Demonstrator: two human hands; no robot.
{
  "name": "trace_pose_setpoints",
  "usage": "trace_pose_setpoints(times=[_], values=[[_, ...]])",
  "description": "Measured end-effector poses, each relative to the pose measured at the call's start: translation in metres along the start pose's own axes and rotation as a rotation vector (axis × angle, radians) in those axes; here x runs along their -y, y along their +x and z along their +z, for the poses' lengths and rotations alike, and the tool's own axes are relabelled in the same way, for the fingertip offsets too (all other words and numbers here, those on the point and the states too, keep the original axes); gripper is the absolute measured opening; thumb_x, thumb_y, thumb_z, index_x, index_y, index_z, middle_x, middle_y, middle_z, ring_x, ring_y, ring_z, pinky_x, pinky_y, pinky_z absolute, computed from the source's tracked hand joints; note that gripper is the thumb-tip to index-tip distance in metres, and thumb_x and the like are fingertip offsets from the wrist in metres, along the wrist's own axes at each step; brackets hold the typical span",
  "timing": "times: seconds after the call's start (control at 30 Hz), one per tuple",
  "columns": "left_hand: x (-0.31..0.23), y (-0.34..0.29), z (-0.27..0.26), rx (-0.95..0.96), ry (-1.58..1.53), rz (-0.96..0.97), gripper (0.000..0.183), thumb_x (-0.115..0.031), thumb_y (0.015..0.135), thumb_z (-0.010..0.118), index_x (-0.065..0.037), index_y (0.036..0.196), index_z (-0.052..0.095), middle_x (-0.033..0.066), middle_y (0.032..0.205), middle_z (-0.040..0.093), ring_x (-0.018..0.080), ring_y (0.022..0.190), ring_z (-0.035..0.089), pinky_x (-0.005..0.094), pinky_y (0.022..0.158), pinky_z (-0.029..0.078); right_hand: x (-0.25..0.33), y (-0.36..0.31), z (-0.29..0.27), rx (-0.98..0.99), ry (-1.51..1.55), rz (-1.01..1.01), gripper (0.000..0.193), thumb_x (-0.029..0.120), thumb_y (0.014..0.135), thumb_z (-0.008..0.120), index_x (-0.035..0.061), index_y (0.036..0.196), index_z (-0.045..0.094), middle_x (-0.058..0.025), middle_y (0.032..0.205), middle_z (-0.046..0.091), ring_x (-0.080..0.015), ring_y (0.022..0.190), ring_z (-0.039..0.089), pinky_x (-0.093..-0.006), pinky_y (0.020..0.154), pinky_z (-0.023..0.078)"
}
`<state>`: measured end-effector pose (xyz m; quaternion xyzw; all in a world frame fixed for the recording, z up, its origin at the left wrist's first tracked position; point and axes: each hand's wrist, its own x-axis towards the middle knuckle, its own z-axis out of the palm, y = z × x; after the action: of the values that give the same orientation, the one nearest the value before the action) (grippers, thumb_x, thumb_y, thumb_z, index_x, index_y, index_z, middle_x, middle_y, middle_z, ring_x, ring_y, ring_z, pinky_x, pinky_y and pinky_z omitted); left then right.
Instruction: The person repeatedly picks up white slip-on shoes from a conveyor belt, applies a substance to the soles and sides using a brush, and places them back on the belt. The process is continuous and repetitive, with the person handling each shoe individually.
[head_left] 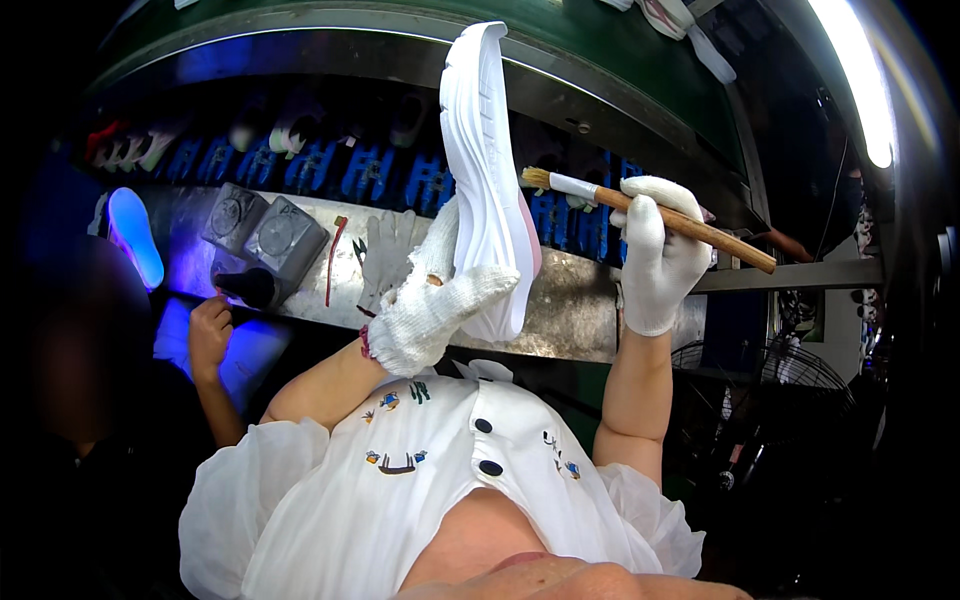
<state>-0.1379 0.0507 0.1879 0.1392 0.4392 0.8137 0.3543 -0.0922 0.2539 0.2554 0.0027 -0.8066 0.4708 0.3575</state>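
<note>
A white shoe sole (482, 190) with a pinkish patch on its right side stands on edge in front of me. My left hand (425, 310), in a white knit glove with a hole in it, grips the sole around its lower part, the thumb lying across the near face. In my right hand (660, 250), also gloved in white, is a paintbrush (690, 228) with a wooden handle and a pale ferrule. Its bristles point left, close to the sole's right edge; whether they touch it I cannot tell.
On the metal bench (575, 300) lie spare gloves (388, 255), a red toothbrush (336, 260) and two grey boxy containers (285, 240). Behind are blue racks (370, 175) and a green conveyor (620, 50). At left, a co-worker's hand (210, 335) is near a sole (135, 235) under blue light. A fan (800, 375) stands right.
</note>
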Motion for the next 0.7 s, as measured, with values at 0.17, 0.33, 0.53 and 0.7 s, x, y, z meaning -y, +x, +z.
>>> trace_pose_setpoints(times=[0.17, 0.33, 0.53, 0.7], values=[[-0.003, -0.003, 0.001, -0.081, -0.002, 0.043, 0.085, -0.035, 0.085, 0.075, -0.008, 0.153, 0.032, 0.008, 0.141, 0.052, 0.0199, 0.127, 0.054, 0.0365, 0.105, 0.046, 0.005, -0.007, 0.004, 0.061, 0.014, -0.096, 0.009, 0.005, 0.09, 0.067, -0.0018, 0.095, 0.069, -0.0038, 0.079, 0.069, -0.0038, 0.061, 0.056, -0.019, 0.053, 0.043], [-0.011, -0.001, -0.003, -0.113, -0.092, 0.041, 0.076, -0.038, 0.088, 0.071, -0.006, 0.149, 0.039, 0.0079, 0.134, 0.058, 0.0187, 0.121, 0.058, 0.0361, 0.103, 0.047, 0.015, -0.007, 0.001, 0.16, -0.198, -0.187, 0.012, -0.002, 0.075, 0.07, 0.0022, 0.086, 0.071, -0.0076, 0.077, 0.069, -0.0134, 0.059, 0.063, -0.0233, 0.055, 0.051], [-0.008, 0.002, -0.018, -0.172, -0.273, 0.081, 0.071, -0.032, 0.092, 0.072, -0.009, 0.15, 0.039, 0.0039, 0.135, 0.055, 0.0162, 0.123, 0.055, 0.0353, 0.106, 0.043, 0.022, -0.015, -0.006, 0.164, -0.134, -0.178, 0.012, -0.002, 0.076, 0.069, 0.0018, 0.087, 0.071, -0.0074, 0.074, 0.068, -0.0127, 0.057, 0.061, -0.0233, 0.053, 0.049], [-0.02, 0.011, -0.033, 0.009, -0.502, 0.106, 0.072, -0.051, 0.092, 0.063, -0.007, 0.146, 0.043, 0.0154, 0.129, 0.06, 0.0278, 0.113, 0.064, 0.0448, 0.091, 0.057, 0.017, -0.025, -0.014, -0.002, 0.019, -0.187, 0.012, 0.001, 0.083, 0.065, -0.0052, 0.094, 0.067, -0.0092, 0.075, 0.064, -0.0115, 0.057, 0.056, -0.0231, 0.05, 0.043]])
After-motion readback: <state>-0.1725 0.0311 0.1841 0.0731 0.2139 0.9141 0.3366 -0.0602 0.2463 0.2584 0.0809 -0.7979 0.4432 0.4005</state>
